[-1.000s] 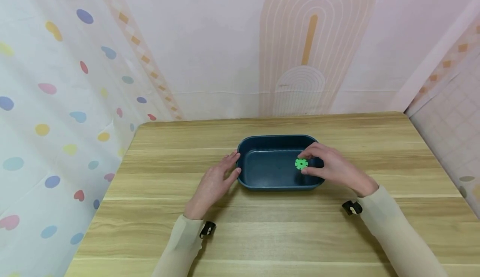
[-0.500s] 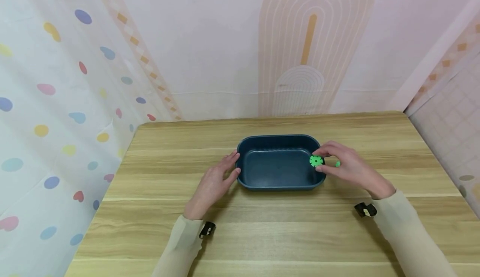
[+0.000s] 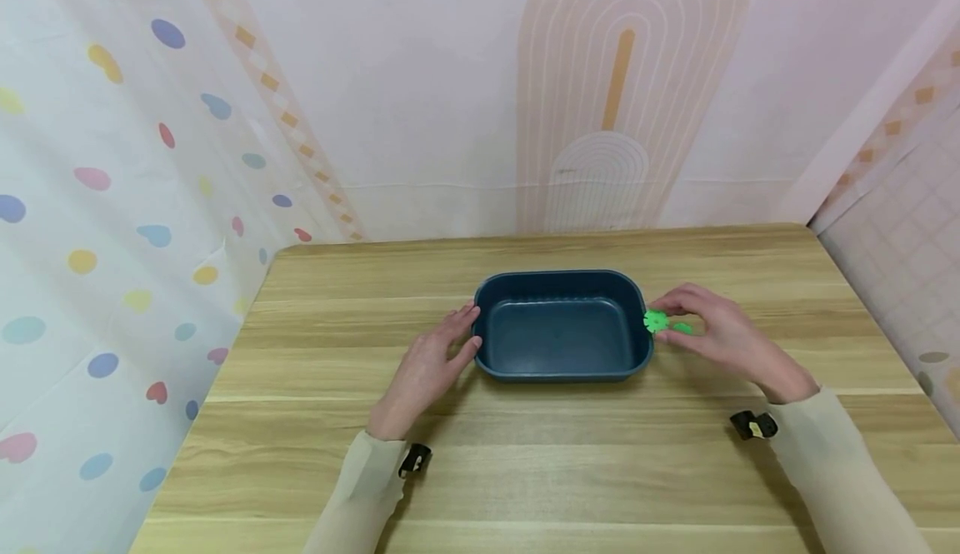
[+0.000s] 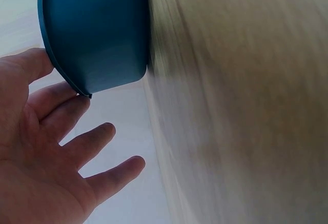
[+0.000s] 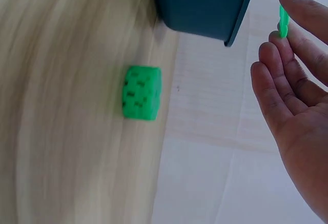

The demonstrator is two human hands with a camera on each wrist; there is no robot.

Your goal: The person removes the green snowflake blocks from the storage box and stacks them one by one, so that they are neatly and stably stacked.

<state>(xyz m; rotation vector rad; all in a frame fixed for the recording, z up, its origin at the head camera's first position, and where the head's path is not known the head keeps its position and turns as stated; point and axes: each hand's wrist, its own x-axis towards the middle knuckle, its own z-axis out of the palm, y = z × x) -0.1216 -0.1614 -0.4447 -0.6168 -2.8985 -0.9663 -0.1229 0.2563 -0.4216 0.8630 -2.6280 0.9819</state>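
Observation:
A dark blue oblong basin (image 3: 558, 337) stands on the wooden table. My left hand (image 3: 427, 366) touches its left end, fingers spread and fairly straight; the left wrist view shows the fingertips of that hand (image 4: 56, 131) at the basin's rim. Between thumb and fingertips, my right hand (image 3: 712, 329) pinches a green notched disc (image 3: 656, 321) just off the basin's right end. Edge-on, the disc (image 5: 283, 21) looks thin in the right wrist view. Below the hand, a short stack of green notched discs (image 5: 142, 93) stands on the table, partly hidden by the hand in the head view.
The wooden table (image 3: 525, 471) reaches back to a patterned cloth (image 3: 435, 104). More cloth with coloured spots (image 3: 105, 287) hangs at the left. Black wrist cameras sit by both sleeves.
My right hand has moved right with the green disc, from over the basin to beyond its right rim. The green stack has come into sight. My left hand has stayed put.

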